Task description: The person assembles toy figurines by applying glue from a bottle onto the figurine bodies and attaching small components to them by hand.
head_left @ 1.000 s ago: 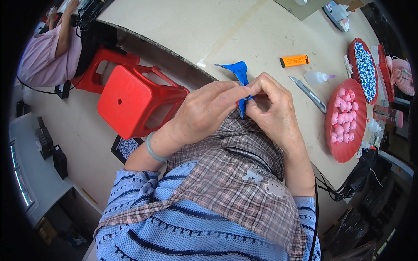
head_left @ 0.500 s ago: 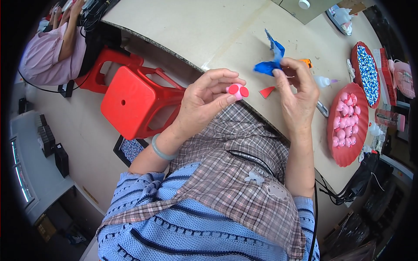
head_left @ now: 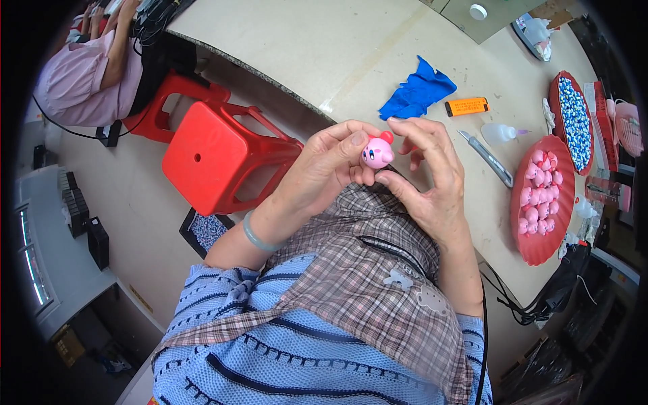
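Observation:
A small round pink figurine (head_left: 378,154) with blue eyes and red feet is held in my left hand (head_left: 331,156), pinched between thumb and fingers, its face turned up. Close beside it on the right, my right hand (head_left: 432,172) has thumb and fingers apart and curved around the figurine's side; I cannot tell whether a fingertip touches it. A crumpled blue cloth (head_left: 420,88) lies on the table just beyond the hands.
On the table (head_left: 304,44) lie an orange case (head_left: 467,106), a grey utility knife (head_left: 487,159) and a squeeze bottle (head_left: 498,133). Right of them, a red scalloped tray (head_left: 538,253) holds several pink figurines. A red stool (head_left: 209,158) stands left; a person (head_left: 88,84) sits beyond.
My right hand has let go of the blue cloth, now lying on the table, and moved left to the figurine. The figurine has turned from its red soles to its face.

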A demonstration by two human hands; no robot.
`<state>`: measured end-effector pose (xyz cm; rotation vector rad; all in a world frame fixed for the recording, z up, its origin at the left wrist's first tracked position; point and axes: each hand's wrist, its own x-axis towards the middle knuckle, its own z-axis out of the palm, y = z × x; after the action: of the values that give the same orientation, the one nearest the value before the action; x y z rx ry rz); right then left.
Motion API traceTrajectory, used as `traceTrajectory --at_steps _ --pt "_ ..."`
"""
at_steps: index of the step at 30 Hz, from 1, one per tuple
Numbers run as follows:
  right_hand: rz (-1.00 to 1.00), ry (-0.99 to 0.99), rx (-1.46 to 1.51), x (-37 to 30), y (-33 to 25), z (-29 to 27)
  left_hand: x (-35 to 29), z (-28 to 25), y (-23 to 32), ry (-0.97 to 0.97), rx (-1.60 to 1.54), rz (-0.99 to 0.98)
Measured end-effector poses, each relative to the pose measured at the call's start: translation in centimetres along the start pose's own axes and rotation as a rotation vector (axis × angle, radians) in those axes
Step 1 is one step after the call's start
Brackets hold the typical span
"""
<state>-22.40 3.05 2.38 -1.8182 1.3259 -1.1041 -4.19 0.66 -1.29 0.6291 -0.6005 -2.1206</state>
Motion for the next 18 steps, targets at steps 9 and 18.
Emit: traceTrajectory --at_steps 9,18 --pt "-0.156 0.064 -0.056 -0.5 1.5 0.4 0.2 0.2 -0.6 -0.008 0.102 0.012" --pt "-0.06 -0.011 0.179 -0.6 2.2 0.0 0.4 -0.5 -0.9 -0.108 -0.061 -0.038"
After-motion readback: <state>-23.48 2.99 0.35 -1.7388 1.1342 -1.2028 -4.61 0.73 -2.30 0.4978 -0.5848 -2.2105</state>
